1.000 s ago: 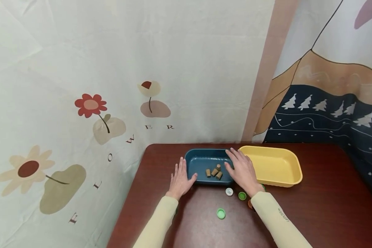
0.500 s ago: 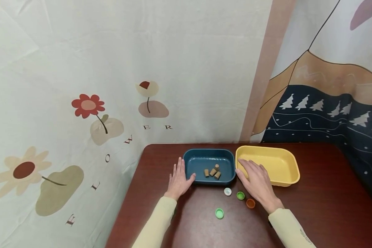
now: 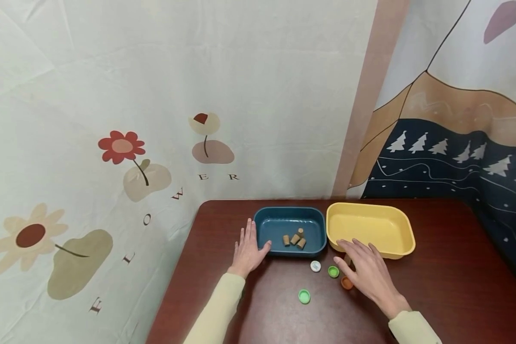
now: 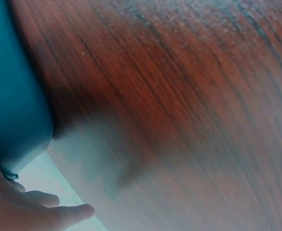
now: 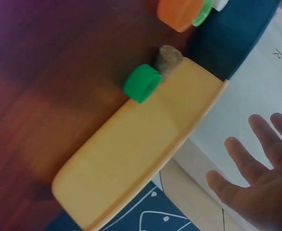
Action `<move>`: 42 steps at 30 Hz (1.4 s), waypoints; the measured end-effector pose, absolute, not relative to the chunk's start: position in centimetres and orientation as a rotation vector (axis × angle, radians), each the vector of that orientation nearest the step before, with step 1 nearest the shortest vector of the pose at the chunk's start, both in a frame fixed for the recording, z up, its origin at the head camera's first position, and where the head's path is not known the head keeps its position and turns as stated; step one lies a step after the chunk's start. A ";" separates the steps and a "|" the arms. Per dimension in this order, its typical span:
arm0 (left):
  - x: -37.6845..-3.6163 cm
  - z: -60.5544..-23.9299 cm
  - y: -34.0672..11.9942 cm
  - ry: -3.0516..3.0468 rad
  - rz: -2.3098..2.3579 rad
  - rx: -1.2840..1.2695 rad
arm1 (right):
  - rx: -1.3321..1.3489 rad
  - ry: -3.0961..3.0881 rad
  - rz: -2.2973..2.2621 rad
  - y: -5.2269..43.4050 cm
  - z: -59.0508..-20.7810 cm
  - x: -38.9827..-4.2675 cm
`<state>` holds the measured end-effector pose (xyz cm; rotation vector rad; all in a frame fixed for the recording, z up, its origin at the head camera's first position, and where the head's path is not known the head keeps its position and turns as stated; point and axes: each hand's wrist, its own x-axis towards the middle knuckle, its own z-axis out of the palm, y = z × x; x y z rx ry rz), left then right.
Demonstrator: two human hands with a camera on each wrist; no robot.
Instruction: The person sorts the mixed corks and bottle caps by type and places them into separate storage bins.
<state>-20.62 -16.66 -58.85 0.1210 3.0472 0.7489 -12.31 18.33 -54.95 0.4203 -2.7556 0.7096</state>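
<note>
Right hand [image 3: 370,277]: fingers spread and straight, gripping nothing, hovering over the table [image 3: 447,286] just in front of the yellow tray [image 3: 395,224]. Its fingertips lie at about 11 o'clock from the wrist, beside the orange cap [image 3: 347,284] and near the green cap [image 3: 333,272]. Whether the palm touches the table cannot be told from the head view.

Left hand [image 3: 248,248]: flat, fingers straight and together, resting on the table with the thumb against the left wall of the blue tray [image 3: 290,217]. It holds nothing.

Change noted: one second ago the right hand lay on the right edge of the blue tray; half a second ago it rested on the near-left corner of the yellow tray; it has now drawn back toward 6 o'clock, clear of both trays, and sits over the loose caps. The left hand has not shifted. Judgement: the work appears to move from the trays to the small pieces on the table.

Contents: three cork stoppers [image 3: 295,238] lie in the blue tray. The yellow tray's interior shows nothing in it. A white cap [image 3: 316,266] and a second green cap [image 3: 304,296] lie at 6 o'clock from the blue tray.

View discrepancy: the right wrist view shows a further cork stopper [image 5: 168,59] and a green cap [image 5: 141,83] tight against the yellow tray's outer wall, items which the hand largely screens in the head view. The left wrist view shows only blurred table grain, the blue tray wall and fingertips [image 4: 59,211].
</note>
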 end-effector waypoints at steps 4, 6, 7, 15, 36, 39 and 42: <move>-20.6 -58.9 -16.7 3.044 0.743 0.119 | 0.432 -2.770 0.695 18.7 -55.6 -11.9; -20.6 -58.9 -16.7 3.041 0.744 0.120 | 0.434 -2.769 0.681 18.9 -56.0 -11.7; -20.6 -58.9 -16.8 3.040 0.741 0.119 | 0.434 -2.767 0.672 18.9 -56.2 -11.7; -20.6 -58.8 -16.9 3.031 0.731 0.122 | 0.412 -2.813 0.613 19.4 -57.2 -11.8; -20.6 -58.6 -16.7 3.031 0.739 0.113 | 0.345 -2.770 0.396 20.1 -58.3 -12.0; -20.5 -58.6 -16.6 3.032 0.753 0.115 | 0.331 -2.770 0.372 20.0 -58.6 -12.1; -20.6 -58.6 -16.6 3.035 0.754 0.112 | 0.319 -2.770 0.342 20.0 -58.8 -12.4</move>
